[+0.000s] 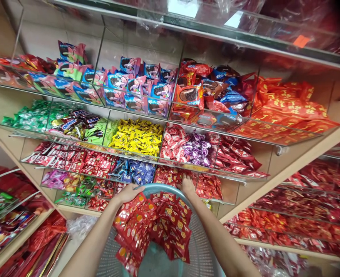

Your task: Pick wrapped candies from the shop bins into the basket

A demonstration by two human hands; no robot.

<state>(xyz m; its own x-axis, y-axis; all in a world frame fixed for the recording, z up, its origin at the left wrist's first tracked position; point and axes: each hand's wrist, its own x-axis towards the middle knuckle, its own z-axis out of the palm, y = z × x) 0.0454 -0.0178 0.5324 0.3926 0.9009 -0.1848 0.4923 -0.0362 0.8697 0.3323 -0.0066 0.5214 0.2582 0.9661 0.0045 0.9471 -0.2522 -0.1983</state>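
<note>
A blue-green perforated basket (203,246) stands in front of the shelves, with red packets (135,221) patterned in orange inside it. At its upper left rim is my left hand (130,192), fingers closed over the rim. My right hand (188,186) reaches past the basket's upper right rim to the low shelf, touching the red packets (170,175) there. Its fingertips are partly lost among the packets, so what they hold is unclear. More small red packets (208,187) lie just right of that hand.
Clear-fronted shelves (135,153) hold yellow sweets (138,136), purple sweets (198,148), blue packets (141,172) and cookie packs (190,96). Wooden side panels (288,165) slope down at the right. More shelving with red packets (308,204) stands beyond.
</note>
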